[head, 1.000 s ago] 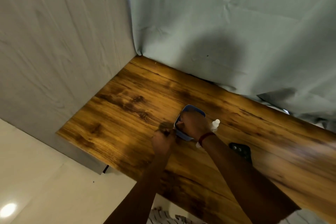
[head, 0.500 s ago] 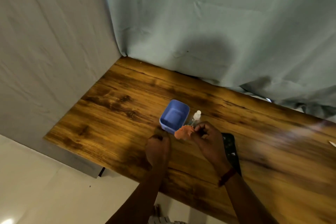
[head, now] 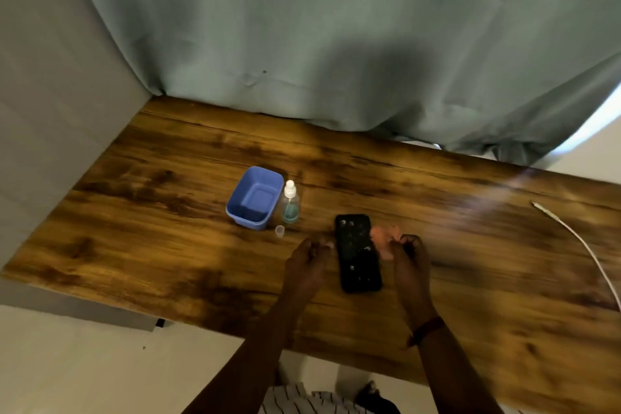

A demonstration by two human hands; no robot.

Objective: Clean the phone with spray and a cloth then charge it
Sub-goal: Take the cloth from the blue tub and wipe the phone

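Right hand (head: 411, 257) pinches the limp orange cloth (head: 383, 237); left hand (head: 307, 260) loosely curled, empty. Judged: phone (head: 358, 254) rigid, slick; steady by long edges.

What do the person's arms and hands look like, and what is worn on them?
Both forearms are bare, with no sleeves in view. The left hand and the right hand wear no gloves. A reddish-brown band circles the right wrist; the left wrist is bare. Rings are too small to tell.
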